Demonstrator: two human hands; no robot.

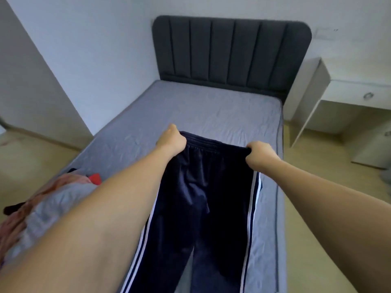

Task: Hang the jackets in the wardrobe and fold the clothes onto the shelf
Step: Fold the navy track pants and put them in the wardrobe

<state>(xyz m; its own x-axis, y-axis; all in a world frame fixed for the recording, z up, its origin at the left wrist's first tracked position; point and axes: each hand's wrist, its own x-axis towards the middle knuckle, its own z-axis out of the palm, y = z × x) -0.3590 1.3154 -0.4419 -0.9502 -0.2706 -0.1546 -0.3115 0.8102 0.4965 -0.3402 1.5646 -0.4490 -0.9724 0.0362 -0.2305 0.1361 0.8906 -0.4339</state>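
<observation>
Dark navy track pants (203,204) with white side stripes are stretched out over the grey bed (190,111), waistband away from me, legs running toward me. My left hand (172,141) grips the left end of the waistband. My right hand (259,154) grips the right end, fingers curled round the fabric. Both arms are extended forward. I cannot tell whether the pants lie flat on the sheet or hang just above it.
A heap of other clothes (42,210), grey, pink and red, lies on the bed's near left. A dark padded headboard (230,53) stands at the far end. A white desk (330,89) is at the right, wooden floor on both sides.
</observation>
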